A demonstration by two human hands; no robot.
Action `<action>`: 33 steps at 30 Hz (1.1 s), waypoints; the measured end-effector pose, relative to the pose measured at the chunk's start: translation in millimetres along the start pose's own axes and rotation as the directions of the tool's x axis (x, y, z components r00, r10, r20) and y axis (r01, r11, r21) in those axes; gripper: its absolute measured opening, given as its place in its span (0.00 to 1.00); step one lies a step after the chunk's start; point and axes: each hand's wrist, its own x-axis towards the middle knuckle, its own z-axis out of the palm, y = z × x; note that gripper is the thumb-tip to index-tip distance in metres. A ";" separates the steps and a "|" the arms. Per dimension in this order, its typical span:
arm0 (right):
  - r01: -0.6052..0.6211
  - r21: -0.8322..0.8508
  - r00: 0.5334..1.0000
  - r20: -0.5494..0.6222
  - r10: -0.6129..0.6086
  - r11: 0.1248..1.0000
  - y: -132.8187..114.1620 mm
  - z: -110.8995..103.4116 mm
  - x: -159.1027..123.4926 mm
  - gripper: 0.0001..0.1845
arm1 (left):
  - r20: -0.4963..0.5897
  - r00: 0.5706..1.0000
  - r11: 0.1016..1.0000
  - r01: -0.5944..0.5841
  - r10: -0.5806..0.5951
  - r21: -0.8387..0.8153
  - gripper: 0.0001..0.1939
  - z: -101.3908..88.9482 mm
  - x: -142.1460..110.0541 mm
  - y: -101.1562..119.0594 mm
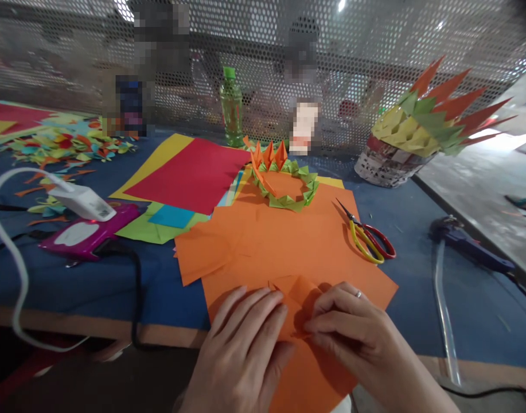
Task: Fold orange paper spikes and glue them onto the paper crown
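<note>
Across the stacked orange paper sheets [297, 235], my left hand [245, 344] lies with its fingers stretched out, pressing down a smaller orange paper piece [304, 291]. My right hand [361, 332], with a ring on one finger, pinches the folded edge of that piece between thumb and fingertips. Part of the fold is hidden under my fingers. Just beyond the hands, a ring of folded green paper [288, 201] with upright orange points rests on the sheets. Scissors [361, 229] with one yellow and one red handle lie to the right, blades closed.
A purple power strip [88, 232] with a white charger [88, 202] sits left. Behind are red paper [194, 172], folded scraps [73, 140] and a green bottle [231, 106]. At right stand a paper-trimmed basket [389, 155] and a glue gun [469, 244]. Perforated mesh [263, 34] closes the back.
</note>
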 end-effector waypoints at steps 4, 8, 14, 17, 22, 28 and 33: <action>0.016 -0.035 1.000 0.009 -0.015 0.999 3.8 0.3 -1.2 0.07 | -0.022 0.999 0.998 0.040 -0.041 -0.046 0.13 3.9 2.0 11.9; 0.100 -0.092 0.995 -0.010 -0.101 0.991 9.4 0.8 -0.9 0.09 | -0.061 0.998 0.999 0.033 -0.036 -0.043 0.10 9.5 7.8 21.7; 0.077 -0.155 0.982 -0.159 -0.102 0.985 9.6 1.8 1.1 0.11 | -0.057 0.998 0.999 0.023 -0.025 -0.029 0.14 11.6 11.4 17.3; 0.089 -0.135 0.975 -0.192 -0.114 0.987 8.7 1.9 1.6 0.07 | 0.005 0.999 0.997 0.046 -0.046 -0.063 0.18 10.7 9.1 12.4; 0.132 -0.135 0.966 -0.203 -0.158 0.982 7.7 2.1 1.7 0.06 | 0.041 0.996 0.988 0.084 -0.080 -0.129 0.20 6.3 5.5 11.1; 0.129 -0.172 0.962 -0.217 -0.165 0.977 7.3 2.1 3.9 0.10 | 0.049 0.993 0.974 0.118 -0.111 -0.192 0.17 1.7 6.3 11.7; 0.189 -0.170 0.942 -0.246 -0.227 0.967 14.5 3.5 3.5 0.06 | 0.097 0.984 0.963 0.164 -0.147 -0.213 0.17 0.0 9.0 13.2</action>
